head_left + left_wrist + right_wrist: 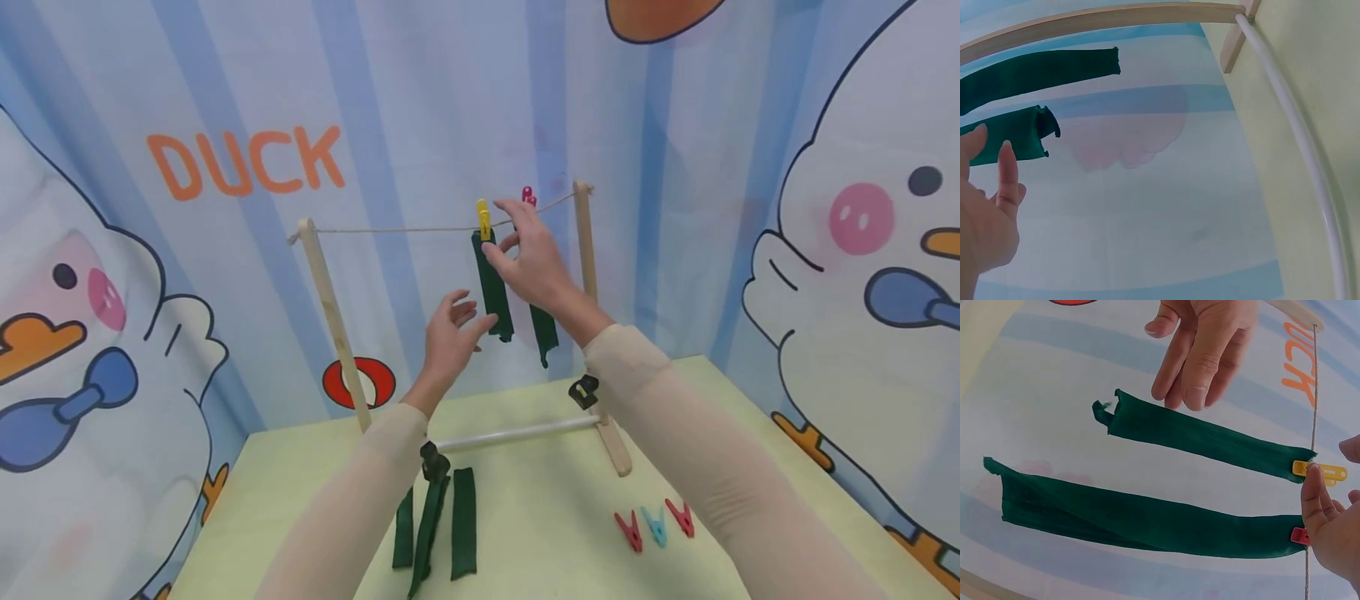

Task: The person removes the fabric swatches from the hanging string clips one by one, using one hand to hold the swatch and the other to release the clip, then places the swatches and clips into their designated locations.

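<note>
A dark green cloth strip (495,292) hangs from a cord (397,230) under a yellow clothespin (483,218). Beside that clothespin is my right hand (534,262), thumb and forefinger spread apart; in the right wrist view its thumb tip appears at the pin, and whether it touches cannot be told. My left hand (450,337) hovers at the strip's lower left, fingers loosely bent and holding nothing. Further right, a second green strip (543,333) hangs by a red clothespin (527,195), partly covered by the right hand.
Wooden posts (330,308) carry the cord, with a white rod (517,433) low between them. Several green strips (464,525) lie on the pale table (547,517). Two red clothespins (630,532) and a light blue one (655,527) lie at the right. Duck-printed fabric (420,100) surrounds the table.
</note>
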Tool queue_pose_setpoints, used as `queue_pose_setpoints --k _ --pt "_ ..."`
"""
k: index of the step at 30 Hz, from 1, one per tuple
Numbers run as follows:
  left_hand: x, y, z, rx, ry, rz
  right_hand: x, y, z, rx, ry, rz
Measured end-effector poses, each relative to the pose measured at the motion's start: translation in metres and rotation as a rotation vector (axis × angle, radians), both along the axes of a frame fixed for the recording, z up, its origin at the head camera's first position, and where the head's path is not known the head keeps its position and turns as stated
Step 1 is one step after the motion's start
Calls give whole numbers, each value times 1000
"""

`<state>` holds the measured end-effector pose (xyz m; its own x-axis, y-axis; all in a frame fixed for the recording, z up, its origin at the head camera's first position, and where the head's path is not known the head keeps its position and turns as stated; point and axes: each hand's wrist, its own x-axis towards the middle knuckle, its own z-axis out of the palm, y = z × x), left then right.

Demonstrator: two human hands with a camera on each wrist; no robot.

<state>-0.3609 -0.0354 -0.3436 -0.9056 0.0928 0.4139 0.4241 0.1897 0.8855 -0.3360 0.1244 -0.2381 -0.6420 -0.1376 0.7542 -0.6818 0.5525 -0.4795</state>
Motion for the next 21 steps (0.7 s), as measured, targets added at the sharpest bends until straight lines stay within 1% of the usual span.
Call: queue_pose_setpoints --k 3,5,8,11,15,18,21 --pt "-4 2 3 26 -16 -17 -4 -1 5 3 8 -1" --pt "-6 5 4 46 -31 -40 -6 -2 7 9 14 1" --pt "-7 9 5 53 -68 -83 -9 -3 9 16 13 3" --pt "-6 11 5 49 -89 -109 -12 -3 10 12 12 6" --pt "-7 14 9 67 -75 -114 -15 -4 14 17 9 4" --pt "-10 14 13 88 -71 -117 -15 -6 14 27 -16 -4" --pt "-12 15 12 107 -77 -105 -14 -7 11 32 -51 -8"
